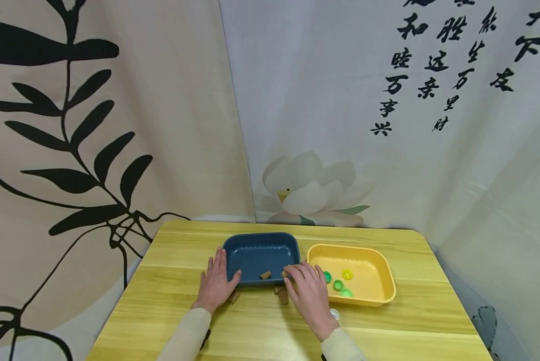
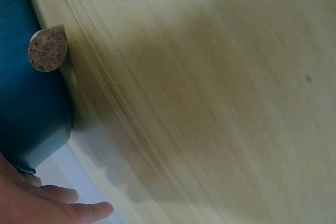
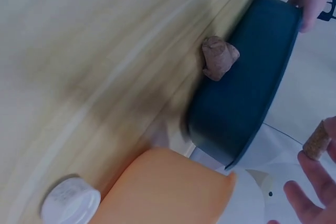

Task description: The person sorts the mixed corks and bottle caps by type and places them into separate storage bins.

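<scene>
Held cork: from my remote seat I find the short brown cylindrical cork at the right edge of the right wrist view; its long axis slants there from upper right to lower left. In the head view fingers cover most of it, so I cannot read its axis there.
Right hand: the right hand, lower centre-right of the head view, pinches this cork between thumb and fingers.
Left hand: I see the left hand with fingers straight and thumb spread, resting along the left end of the dark blue rectangular dish; it grips no cork.
Cork to dish: this is the relation I judge decisive. The held cork is above rim level, over the dish's lower-right corner in the head view, so the dish floor lies below it and to the left. The right hand is clearly nearer that corner.
Cork in dish: I spot one small brown cork lying inside, left of the pinching fingers.
Corks outside: on the pale wooden surface, two loose corks lie together below the dish's lower-right edge, and a lone cork sits beside the left thumb.
Yellow tray: right of the dish, the shallow yellow tray holds four small round green and yellow pieces.
White cap: I note a round white cap at lower left of the right wrist view.
</scene>
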